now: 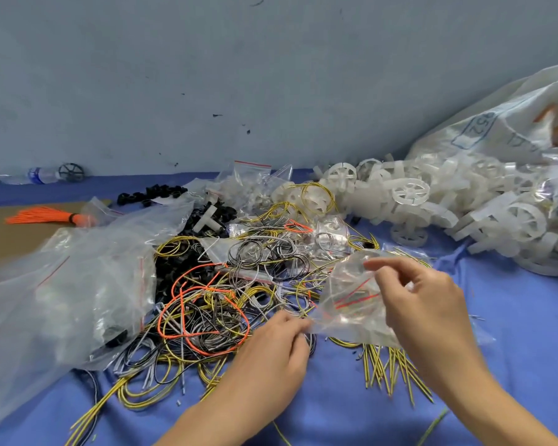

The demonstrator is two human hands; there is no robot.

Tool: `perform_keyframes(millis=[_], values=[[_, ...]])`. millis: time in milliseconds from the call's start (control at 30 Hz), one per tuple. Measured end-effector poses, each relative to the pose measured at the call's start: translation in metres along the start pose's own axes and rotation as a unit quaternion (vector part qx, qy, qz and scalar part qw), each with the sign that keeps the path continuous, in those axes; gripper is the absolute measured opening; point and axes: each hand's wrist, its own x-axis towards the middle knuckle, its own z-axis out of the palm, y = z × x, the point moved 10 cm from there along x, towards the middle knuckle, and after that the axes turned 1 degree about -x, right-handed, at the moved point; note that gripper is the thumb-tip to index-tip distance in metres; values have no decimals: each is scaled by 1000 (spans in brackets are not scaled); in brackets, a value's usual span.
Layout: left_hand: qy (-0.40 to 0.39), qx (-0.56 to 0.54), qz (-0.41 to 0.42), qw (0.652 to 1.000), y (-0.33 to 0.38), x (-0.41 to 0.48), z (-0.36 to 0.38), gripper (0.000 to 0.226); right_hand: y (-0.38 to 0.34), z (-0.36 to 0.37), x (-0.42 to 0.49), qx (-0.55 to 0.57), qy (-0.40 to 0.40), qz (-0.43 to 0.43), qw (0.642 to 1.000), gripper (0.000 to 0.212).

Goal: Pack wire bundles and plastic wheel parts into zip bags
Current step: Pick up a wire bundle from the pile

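A small clear zip bag (351,297) is pinched at its lower corner by the left hand (277,342). Its upper edge is gripped by the curled fingers of the right hand (429,304), above the tangled wires (207,304) on the blue cloth (512,317).

Blue cloth (512,333) covers the table under a tangle of wires (207,304) — yellow, black, grey-white and bright orange. Translucent white wheels (411,191) spill from a clear sack (503,117); the clear zip bag (351,294) carries a red stripe — an orange tassel (42,217) lies left.
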Motion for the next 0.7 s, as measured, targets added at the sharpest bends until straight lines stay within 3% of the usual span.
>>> perform_keyframes(millis=[100, 300, 600, 700], values=[[-16, -22, 33, 999, 11, 1, 5, 31, -7, -20, 0, -3, 53, -13, 999, 21], [-4, -70, 72, 995, 27, 4, -1, 34, -25, -71, -1, -124, 176, -79, 973, 20], [-28, 27, 78, 996, 37, 2, 28, 29, -71, -102, -25, -264, 310, -282, 869, 32], [-25, 87, 81, 993, 50, 7, 43, 29, -52, -97, -3, -236, 232, -212, 919, 32]])
